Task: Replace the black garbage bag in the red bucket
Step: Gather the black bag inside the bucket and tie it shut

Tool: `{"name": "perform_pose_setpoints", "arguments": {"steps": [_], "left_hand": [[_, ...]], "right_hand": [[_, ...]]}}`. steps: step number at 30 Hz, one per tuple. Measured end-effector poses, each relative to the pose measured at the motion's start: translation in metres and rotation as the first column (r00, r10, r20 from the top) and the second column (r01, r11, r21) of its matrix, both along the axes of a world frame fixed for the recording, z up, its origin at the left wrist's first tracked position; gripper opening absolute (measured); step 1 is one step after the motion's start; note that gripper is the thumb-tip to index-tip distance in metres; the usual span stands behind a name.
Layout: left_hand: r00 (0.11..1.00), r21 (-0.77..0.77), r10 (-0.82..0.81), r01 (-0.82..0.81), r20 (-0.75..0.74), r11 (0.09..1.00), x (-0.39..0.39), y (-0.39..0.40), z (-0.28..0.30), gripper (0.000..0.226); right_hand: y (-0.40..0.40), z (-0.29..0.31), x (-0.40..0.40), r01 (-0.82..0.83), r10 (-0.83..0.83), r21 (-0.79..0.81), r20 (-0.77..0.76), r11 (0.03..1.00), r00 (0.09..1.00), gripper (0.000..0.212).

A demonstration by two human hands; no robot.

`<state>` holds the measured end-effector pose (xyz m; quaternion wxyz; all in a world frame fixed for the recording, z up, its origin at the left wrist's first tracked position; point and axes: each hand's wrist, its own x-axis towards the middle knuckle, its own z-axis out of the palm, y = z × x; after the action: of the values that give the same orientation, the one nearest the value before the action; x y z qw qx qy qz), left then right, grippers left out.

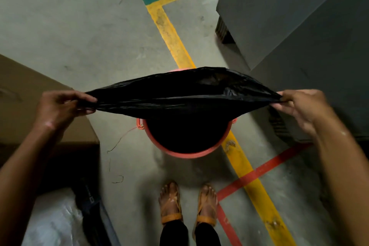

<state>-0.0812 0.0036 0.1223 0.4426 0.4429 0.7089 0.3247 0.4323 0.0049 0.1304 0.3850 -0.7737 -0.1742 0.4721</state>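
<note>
While black garbage bag [185,94] stretched taut over red bucket [185,152], left hand [63,106] and right hand [299,106] pinching opposite mouth edges: fitting step. Next, probably: lower, fold mouth over rim.

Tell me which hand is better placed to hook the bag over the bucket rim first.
Probably the left hand: the red bucket shows its handle mount on that side. The right hand pinches the black bag farther out from the rim.

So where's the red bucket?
In the head view, the red bucket stands on the floor at centre, just ahead of the person's feet, under the black bag stretched between both hands.
</note>
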Motion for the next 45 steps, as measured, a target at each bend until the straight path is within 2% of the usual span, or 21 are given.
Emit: {"name": "perform_pose_setpoints", "arguments": {"steps": [2,3,6,8,10,12,17,18,21,23,24,26,27,29,32,34,38,39,42,43,45], "left_hand": [[0.999,-0.026,-0.029,0.028,-0.019,0.999,-0.005,0.001,0.001,0.06],[0.999,-0.044,-0.04,0.04,-0.015,0.998,-0.006,0.001,0.002,0.057],[0.958,-0.091,-0.194,0.179,-0.21,0.98,-0.005,0.001,0.005,0.043],[0.903,-0.114,-0.219,0.19,-0.369,0.975,-0.008,0.0,0.0,0.039],[0.863,-0.085,-0.145,0.118,-0.484,0.989,-0.013,-0.001,-0.003,0.025],[0.833,-0.052,-0.086,0.069,-0.546,0.996,-0.016,0.001,-0.007,0.026],[0.575,-0.097,-0.257,0.294,-0.777,0.951,-0.023,0.008,-0.002,0.018],[0.586,-0.116,-0.288,0.313,-0.757,0.943,-0.027,0.01,0.0,0.013],[0.752,-0.115,-0.271,0.254,-0.601,0.96,-0.035,0.016,-0.001,0.011],[0.809,-0.121,-0.283,0.258,-0.516,0.958,-0.03,0.018,0.001,0.007],[0.816,-0.127,-0.305,0.279,-0.491,0.952,-0.024,0.018,0.003,0.008],[0.815,-0.128,-0.341,0.32,-0.469,0.939,-0.015,0.019,0.007,0.015],[0.815,-0.123,-0.345,0.327,-0.465,0.937,-0.011,0.019,0.008,0.019],[0.828,-0.1,-0.329,0.32,-0.454,0.942,-0.008,0.02,0.008,0.021],[0.857,-0.08,-0.34,0.336,-0.386,0.938,-0.003,0.022,0.013,0.024],[0.838,-0.103,-0.389,0.379,-0.383,0.919,0.002,0.023,0.018,0.027],[0.793,-0.143,-0.478,0.461,-0.377,0.876,0.006,0.027,0.025,0.033],[0.787,-0.15,-0.494,0.475,-0.369,0.867,0.007,0.028,0.026,0.033],[0.77,-0.152,-0.504,0.486,-0.391,0.861,0.003,0.029,0.031,0.03],[0.764,-0.156,-0.5,0.481,-0.407,0.862,-0.001,0.029,0.031,0.03],[0.744,-0.181,-0.508,0.48,-0.434,0.858,-0.009,0.027,0.029,0.03]], "right_hand": [[-0.006,0.0,0.004,-0.196,0.197,-0.018,0.099,0.98,0.975,0.021],[-0.009,0.0,0.005,-0.324,0.33,-0.062,0.199,0.944,0.923,0.028],[-0.01,-0.003,0.01,-0.483,0.526,-0.231,0.527,0.845,0.668,0.027],[-0.009,-0.007,0.012,-0.478,0.52,-0.265,0.656,0.838,0.547,0.019],[-0.008,-0.01,0.013,-0.408,0.481,-0.287,0.695,0.867,0.534,0.017],[-0.007,-0.012,0.013,-0.353,0.486,-0.34,0.69,0.872,0.536,0.015],[-0.004,-0.011,0.011,-0.269,0.585,-0.521,0.682,0.81,0.439,0.017],[-0.002,-0.01,0.011,-0.267,0.609,-0.55,0.667,0.791,0.429,0.018],[-0.001,-0.007,0.011,-0.191,0.707,-0.699,0.591,0.689,0.389,0.04],[0.0,-0.004,0.002,-0.232,0.799,-0.773,0.521,0.591,0.299,0.066],[0.002,-0.003,-0.005,-0.329,0.839,-0.772,0.497,0.544,0.22,0.085],[0.012,0.001,-0.024,-0.594,0.859,-0.68,0.511,0.431,0.038,0.123],[0.019,0.001,-0.038,-0.711,0.849,-0.599,0.528,0.369,-0.004,0.137],[0.032,-0.002,-0.076,-0.865,0.839,-0.431,0.543,0.259,-0.02,0.146],[0.038,-0.014,-0.141,-0.922,0.781,-0.379,0.6,0.082,-0.177,0.151],[0.032,-0.025,-0.179,-0.92,0.751,-0.392,0.609,0.007,-0.254,0.15],[0.031,-0.044,-0.234,-0.93,0.757,-0.367,0.611,0.01,-0.233,0.138],[0.033,-0.047,-0.242,-0.917,0.759,-0.398,0.599,0.007,-0.254,0.125],[0.045,-0.044,-0.247,-0.893,0.762,-0.449,0.59,0.035,-0.267,0.058],[0.048,-0.042,-0.243,-0.897,0.777,-0.438,0.587,0.066,-0.229,0.045],[0.054,-0.035,-0.227,-0.904,0.791,-0.401,0.597,0.145,-0.138,0.039]]}}
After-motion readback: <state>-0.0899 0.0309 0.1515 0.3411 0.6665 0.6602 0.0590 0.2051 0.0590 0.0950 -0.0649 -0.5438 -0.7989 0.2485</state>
